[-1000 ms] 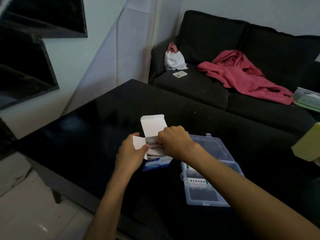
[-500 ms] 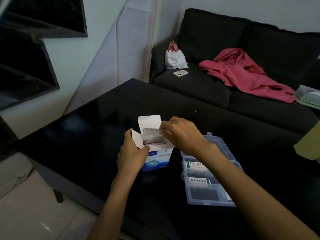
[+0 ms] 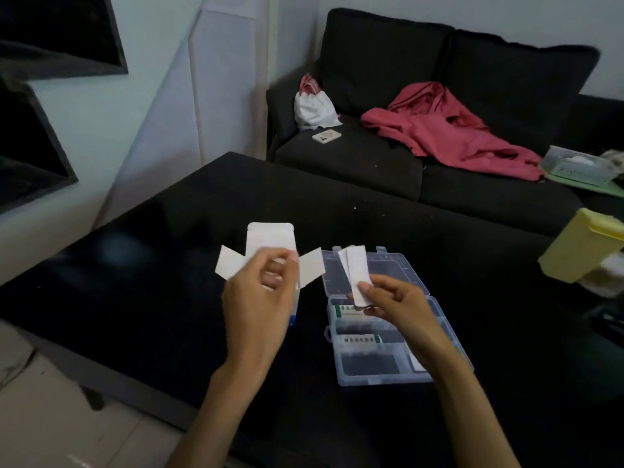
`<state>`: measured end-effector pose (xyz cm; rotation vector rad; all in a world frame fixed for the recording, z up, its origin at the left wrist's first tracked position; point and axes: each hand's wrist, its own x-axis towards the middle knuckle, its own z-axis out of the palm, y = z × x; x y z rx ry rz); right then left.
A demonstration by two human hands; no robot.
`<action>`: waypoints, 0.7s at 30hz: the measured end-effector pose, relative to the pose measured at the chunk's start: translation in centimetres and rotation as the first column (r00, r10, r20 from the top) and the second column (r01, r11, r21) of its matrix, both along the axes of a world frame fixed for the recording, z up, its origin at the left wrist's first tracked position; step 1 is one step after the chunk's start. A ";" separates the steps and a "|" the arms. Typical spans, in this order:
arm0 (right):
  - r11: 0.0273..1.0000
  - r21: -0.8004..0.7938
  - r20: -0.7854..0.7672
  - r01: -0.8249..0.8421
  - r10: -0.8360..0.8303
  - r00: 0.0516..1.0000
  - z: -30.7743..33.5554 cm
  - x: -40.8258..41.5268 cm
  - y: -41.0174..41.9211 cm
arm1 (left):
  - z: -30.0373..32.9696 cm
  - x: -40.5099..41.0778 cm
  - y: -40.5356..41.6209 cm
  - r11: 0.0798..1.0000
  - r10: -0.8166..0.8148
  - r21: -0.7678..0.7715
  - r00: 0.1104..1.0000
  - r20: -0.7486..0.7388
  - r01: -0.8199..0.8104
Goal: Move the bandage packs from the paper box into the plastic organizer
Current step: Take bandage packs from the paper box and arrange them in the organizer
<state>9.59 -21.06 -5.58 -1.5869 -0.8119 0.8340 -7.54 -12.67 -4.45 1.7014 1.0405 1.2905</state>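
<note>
Pinching a small stack of white bandage packs (image 3: 356, 273) between thumb and fingers, the right hand (image 3: 393, 307) holds them upright over the plastic organizer (image 3: 449, 336), lower ends in the grip, upper ends fanned slightly apart in front of the open lid. Left hand (image 3: 258, 307) is raised in front of the paper box (image 3: 270, 241), fingers loosely curled toward the thumb; cannot tell whether it touches the box or grips anything, that spot is blurred. Box stands on the black table (image 3: 169, 265) just left of the organizer, top flap up, two side flaps spread out left and right, a bit of blue print showing low at its right edge behind the left hand.

Organizer is clear plastic, lid swung back flat on the table, latch on the left side. Compartments inside: two hold packs with green-edged labels, one near the back and one in the middle; the front one looks dark. A white piece shows at the front right, partly hidden by the right forearm.

A yellow container (image 3: 580, 248) sits at the table's right edge. Behind the table, a black sofa (image 3: 472, 79) with a red garment (image 3: 449, 130), a white bag (image 3: 312, 108) and a phone (image 3: 326, 135) on the seat. A clear box (image 3: 577, 165) rests at the far right of the sofa.
</note>
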 end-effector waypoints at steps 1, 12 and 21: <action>1.000 -0.017 -0.018 -0.003 0.002 1.000 -0.1 0.4 -0.3 | -0.5 0.8 -0.6 0.990 -0.115 -0.081 0.993 -0.009 0.114; 0.999 0.030 0.574 0.031 -0.043 0.818 -2.5 0.6 -0.3 | -2.4 5.4 -1.7 0.711 -0.377 -0.564 0.905 0.200 0.420; 0.993 -0.050 0.458 -0.110 0.120 0.881 -2.2 1.6 -1.1 | -2.9 5.5 -0.4 0.585 -0.389 -0.648 0.869 0.304 0.488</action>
